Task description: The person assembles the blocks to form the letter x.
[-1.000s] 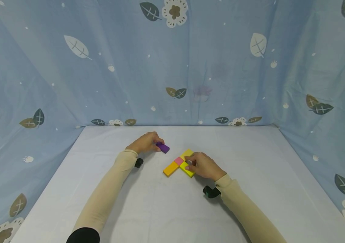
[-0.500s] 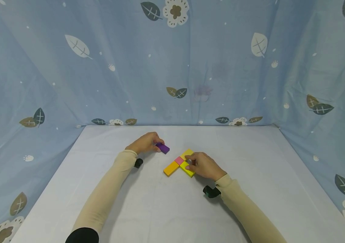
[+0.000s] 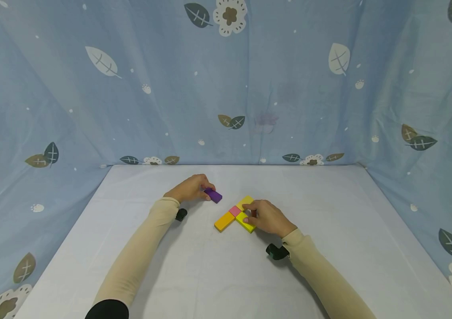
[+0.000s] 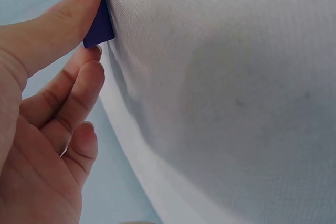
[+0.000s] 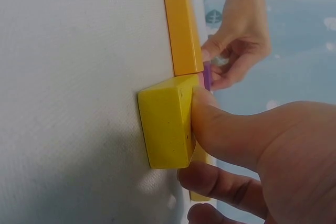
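Left hand (image 3: 191,188): grip closed on a purple block (image 3: 213,195), thumb on one face, fingertips at its edge; block lies flat on the tabletop (image 3: 194,270), sticking out past the fingertips toward the other hand. In the left wrist view only a corner of the purple block (image 4: 97,27) shows under the thumb, the rest cut off at the frame's top. Right hand (image 3: 267,218): grip pinched on a bright yellow block (image 3: 245,221), thumb pressed on its near end face, fingers curled over the far side. Right wrist view shows the yellow block (image 5: 165,127) with the thumb on it; its far part is hidden behind the fingers. Just beyond the right fingertips: an orange block (image 3: 224,221), a small pink block (image 3: 234,210) and a second yellow block (image 3: 245,202), all abutting. Pink block nearly hidden in the right wrist view. Whether the gripped yellow block sits flat or slightly lifted is hard to make out.
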Tool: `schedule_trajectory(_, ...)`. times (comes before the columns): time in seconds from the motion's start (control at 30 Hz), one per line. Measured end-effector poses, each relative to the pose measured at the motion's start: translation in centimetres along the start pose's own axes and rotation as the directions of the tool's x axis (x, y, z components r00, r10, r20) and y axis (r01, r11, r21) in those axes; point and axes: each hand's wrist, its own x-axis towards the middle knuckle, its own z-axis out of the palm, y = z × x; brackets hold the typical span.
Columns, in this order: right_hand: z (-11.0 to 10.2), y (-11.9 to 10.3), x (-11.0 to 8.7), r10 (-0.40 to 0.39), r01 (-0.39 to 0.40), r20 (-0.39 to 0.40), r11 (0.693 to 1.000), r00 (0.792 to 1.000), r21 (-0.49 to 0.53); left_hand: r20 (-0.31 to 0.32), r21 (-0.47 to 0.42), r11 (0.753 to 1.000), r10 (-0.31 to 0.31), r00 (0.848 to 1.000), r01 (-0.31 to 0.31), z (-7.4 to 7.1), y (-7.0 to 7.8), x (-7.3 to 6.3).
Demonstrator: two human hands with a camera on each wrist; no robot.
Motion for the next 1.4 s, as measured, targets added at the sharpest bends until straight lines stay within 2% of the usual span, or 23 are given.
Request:
schedule_trajectory(0.43,0.0,0.1,0.0,0.004,-0.004,-0.005,1.0,1.0,0.002,0.014,-0.015,1.0,-0.003,1.0,0.003,0.1,-0.1,0.3)
schedule_trajectory(1.1,0.1,0.0,0.0,0.01,-0.01,-0.005,1.0,1.0,-0.013,0.034,-0.044,0.999,-0.024,0.999,0.026,0.1,0.6,0.2)
schedule_trajectory(1.4,0.0,-0.1,0.0,0.02,-0.02,-0.002,1.0,1.0,-0.004,0.04,-0.023,0.999,-0.021,0.999,0.022,0.3,0.9,0.2)
